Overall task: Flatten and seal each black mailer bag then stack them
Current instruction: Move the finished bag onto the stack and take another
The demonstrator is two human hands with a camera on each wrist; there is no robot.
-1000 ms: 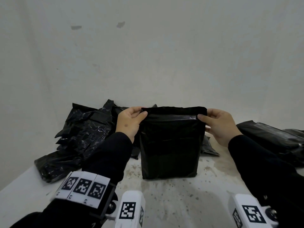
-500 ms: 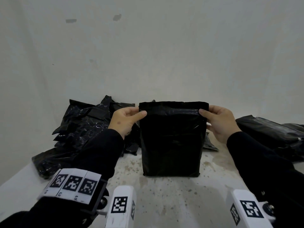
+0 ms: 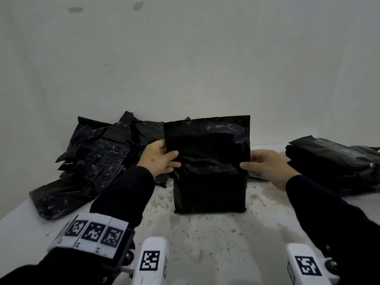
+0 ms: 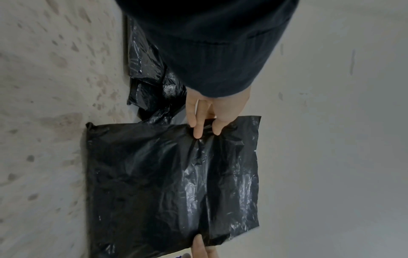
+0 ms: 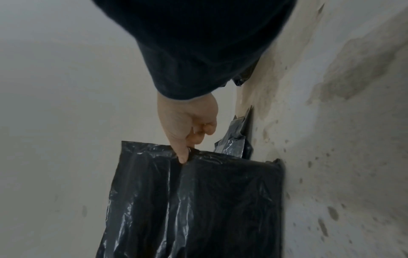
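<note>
Upright on the speckled tabletop (image 3: 205, 239), a black mailer bag (image 3: 207, 165) is standing on its bottom edge, its top flap rising above both hands. The left hand (image 3: 158, 159) is pinching the bag's left edge about halfway up, thumb lying across the front and fingers (image 4: 197, 122) pressing the back. The right hand (image 3: 267, 167) is gripping the opposite edge at the same height, thumb on the front and index finger (image 5: 182, 153) on the plastic behind. To the left, a loose pile of crumpled black bags (image 3: 98, 157) is lying against the wall (image 3: 185, 58). To the right, a neater stack of bags (image 3: 333, 165) is resting well apart from the held one.
</note>
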